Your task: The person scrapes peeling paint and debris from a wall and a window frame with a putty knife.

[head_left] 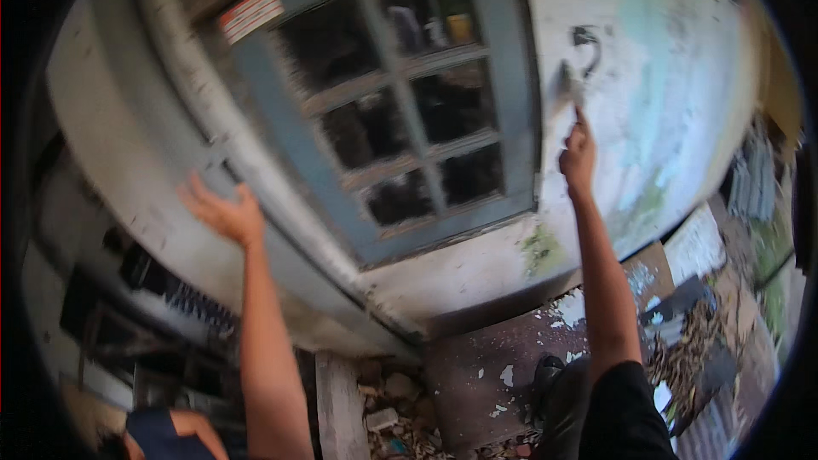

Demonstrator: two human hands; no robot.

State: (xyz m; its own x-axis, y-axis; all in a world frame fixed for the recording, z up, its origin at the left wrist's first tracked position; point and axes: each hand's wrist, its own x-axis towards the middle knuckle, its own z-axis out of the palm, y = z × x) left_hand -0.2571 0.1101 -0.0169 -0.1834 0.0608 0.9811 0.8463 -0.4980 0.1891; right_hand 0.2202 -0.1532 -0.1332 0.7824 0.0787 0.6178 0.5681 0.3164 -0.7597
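The grey, flat, scraper-like tool lies just above the right hand, against or very near the white, stained wall; the blur does not let me tell if its edge is touching. Its long axis runs almost in line with the right forearm, pointing up and leaning slightly to the left. The right grip seems to be closed around the handle, with the index finger stretched along it. A dark, hook-shaped mark or fitting is near the tool, above and to its right. The right hand is clearly the nearer one. The left hand has its fingers spread and holds nothing; it is beside the pale painted wall section, across the blue-grey wooden frame with six dark panes.
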